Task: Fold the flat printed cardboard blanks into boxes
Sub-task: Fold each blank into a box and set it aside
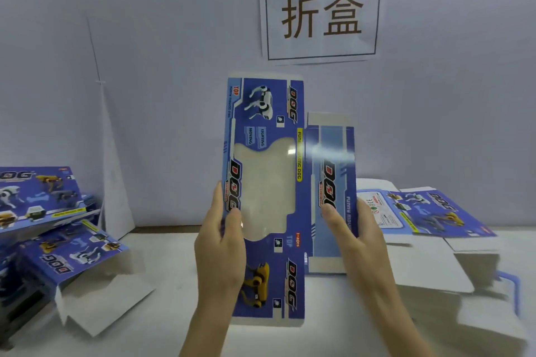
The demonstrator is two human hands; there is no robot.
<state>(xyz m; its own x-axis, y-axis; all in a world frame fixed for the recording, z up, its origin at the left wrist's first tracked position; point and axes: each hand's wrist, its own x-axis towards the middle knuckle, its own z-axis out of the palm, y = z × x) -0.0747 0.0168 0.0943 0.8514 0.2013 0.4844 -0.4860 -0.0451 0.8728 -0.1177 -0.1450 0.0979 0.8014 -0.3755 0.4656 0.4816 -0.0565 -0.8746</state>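
A flat blue printed cardboard blank (pixel 268 113) with "DOG" lettering and a clear window is held upright in front of me, above the table. My left hand (pixel 220 246) grips its left edge, thumb on the printed face beside the window. My right hand (pixel 356 240) grips the right side panel, thumb on the front. The blank's long side runs vertically, with a narrower panel offset to the right.
A stack of flat blanks (pixel 435 214) lies at the right on the white table (pixel 162 324). Several folded blue boxes (pixel 72 252) are piled at the left. A paper sign (pixel 322 13) with two characters hangs on the wall behind.
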